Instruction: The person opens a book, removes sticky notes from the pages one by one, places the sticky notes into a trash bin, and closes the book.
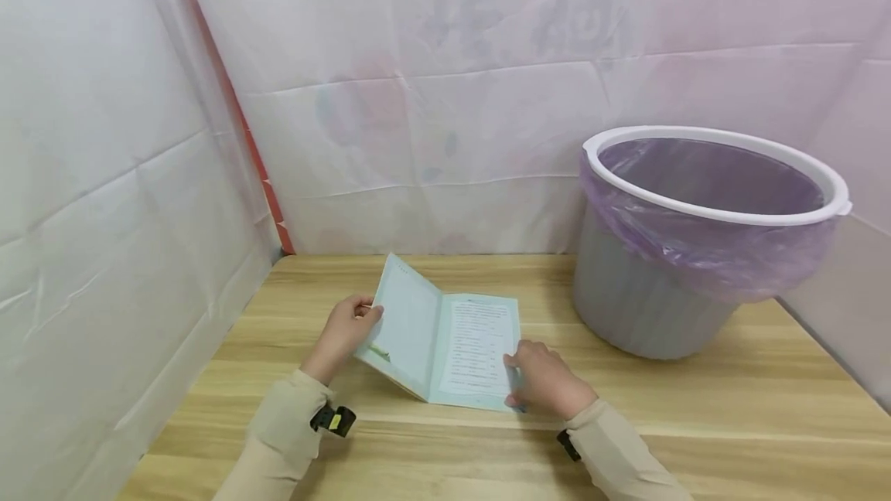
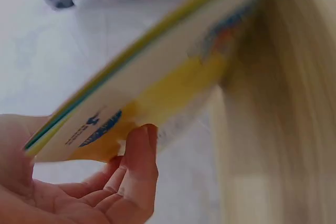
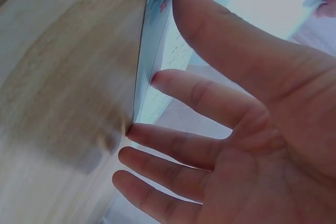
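Note:
An opened booklet (image 1: 480, 346) with light blue page borders lies on the wooden table, its right page printed with lines of text. The left cover side is tilted up, held at its outer edge by my left hand (image 1: 346, 333). In the left wrist view the thumb and fingers pinch the booklet (image 2: 163, 82), whose outside is white and yellow with blue print. My right hand (image 1: 550, 379) touches the right page's outer edge. The right wrist view shows that hand (image 3: 252, 129) with fingers spread and fairly straight, thumb and fingertips on the page.
A large grey bin (image 1: 647, 300) with a white rim and a purple plastic liner (image 1: 731, 253) stands at the right rear of the wooden table (image 1: 431, 454). Pale sheeting (image 1: 418, 130) hangs behind and along the left side.

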Tool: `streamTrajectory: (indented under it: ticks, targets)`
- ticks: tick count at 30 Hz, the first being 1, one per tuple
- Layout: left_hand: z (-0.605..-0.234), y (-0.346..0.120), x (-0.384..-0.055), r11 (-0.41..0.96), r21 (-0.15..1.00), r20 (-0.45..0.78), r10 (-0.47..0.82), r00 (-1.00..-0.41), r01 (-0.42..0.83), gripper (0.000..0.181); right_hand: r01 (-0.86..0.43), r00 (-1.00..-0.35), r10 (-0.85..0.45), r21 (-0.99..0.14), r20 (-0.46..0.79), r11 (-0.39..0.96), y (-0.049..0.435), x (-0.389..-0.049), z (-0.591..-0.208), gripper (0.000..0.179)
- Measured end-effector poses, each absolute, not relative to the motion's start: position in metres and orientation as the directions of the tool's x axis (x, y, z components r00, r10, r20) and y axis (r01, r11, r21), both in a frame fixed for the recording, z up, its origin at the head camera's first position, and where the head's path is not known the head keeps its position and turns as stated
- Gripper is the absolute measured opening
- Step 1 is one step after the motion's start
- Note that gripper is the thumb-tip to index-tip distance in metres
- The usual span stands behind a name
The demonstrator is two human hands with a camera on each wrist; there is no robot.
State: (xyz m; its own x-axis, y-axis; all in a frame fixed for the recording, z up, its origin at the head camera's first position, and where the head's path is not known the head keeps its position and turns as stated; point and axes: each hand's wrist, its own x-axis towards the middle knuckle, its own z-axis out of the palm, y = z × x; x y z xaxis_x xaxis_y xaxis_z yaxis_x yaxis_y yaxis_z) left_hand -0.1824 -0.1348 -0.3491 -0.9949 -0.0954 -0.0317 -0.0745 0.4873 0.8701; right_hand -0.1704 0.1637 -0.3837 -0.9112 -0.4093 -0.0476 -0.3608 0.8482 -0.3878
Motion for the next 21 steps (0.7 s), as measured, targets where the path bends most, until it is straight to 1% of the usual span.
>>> streamTrajectory:
  ticks: [4, 6, 8, 9, 11, 13, 15, 16, 18, 20, 21]
  targets:
    - [-0.341, -0.117, -0.165, 0.484, 0.875, 0.041, -0.036, -0.999, 0.019, 0.041, -0.352, -0.911, -0.408, -0.407, -0.059, 0.843, 0.164, -0.171, -0.382, 0.062]
    - [-0.341, -0.105, -0.154, 0.514, 0.853, 0.116, -0.018, -0.993, 0.09, 0.045, -0.347, -0.91, -0.41, -0.414, -0.071, 0.842, 0.165, -0.172, -0.381, 0.063]
    - [-0.342, -0.09, -0.144, 0.572, 0.803, 0.215, -0.018, -0.977, 0.166, 0.047, -0.352, -0.907, -0.414, -0.411, -0.072, 0.841, 0.167, -0.174, -0.38, 0.06]
    - [-0.343, -0.083, -0.14, 0.603, 0.771, 0.265, -0.011, -0.964, 0.205, 0.047, -0.359, -0.905, -0.42, -0.407, -0.069, 0.84, 0.168, -0.176, -0.38, 0.056]
    - [-0.346, -0.066, -0.134, 0.676, 0.687, 0.356, 0.007, -0.934, 0.267, 0.046, -0.379, -0.904, -0.426, -0.397, -0.034, 0.836, 0.17, -0.179, -0.38, 0.042]
    - [-0.348, -0.05, -0.129, 0.735, 0.599, 0.437, 0.033, -0.899, 0.318, 0.043, -0.394, -0.906, -0.422, -0.428, 0.033, 0.813, 0.172, -0.183, -0.379, 0.028]
    - [-0.351, -0.035, -0.126, 0.777, 0.513, 0.506, 0.068, -0.86, 0.364, 0.041, -0.409, -0.901, -0.421, -0.521, 0.103, 0.749, 0.171, -0.186, -0.376, 0.02]
    - [-0.352, -0.028, -0.125, 0.796, 0.471, 0.534, 0.085, -0.841, 0.38, 0.041, -0.417, -0.897, -0.421, -0.582, 0.137, 0.698, 0.171, -0.187, -0.374, 0.021]
    - [-0.355, -0.015, -0.124, 0.827, 0.382, 0.588, 0.127, -0.799, 0.413, 0.042, -0.395, -0.886, -0.437, -0.742, 0.152, 0.542, 0.168, -0.188, -0.369, 0.029]
    - [-0.358, -0.003, -0.122, 0.85, 0.293, 0.62, 0.179, -0.764, 0.438, 0.042, -0.3, -0.883, -0.456, -0.883, 0.113, 0.362, 0.166, -0.187, -0.363, 0.039]
    - [-0.36, 0.003, -0.122, 0.857, 0.251, 0.625, 0.211, -0.752, 0.449, 0.043, -0.234, -0.887, -0.455, -0.929, 0.083, 0.287, 0.166, -0.186, -0.36, 0.043]
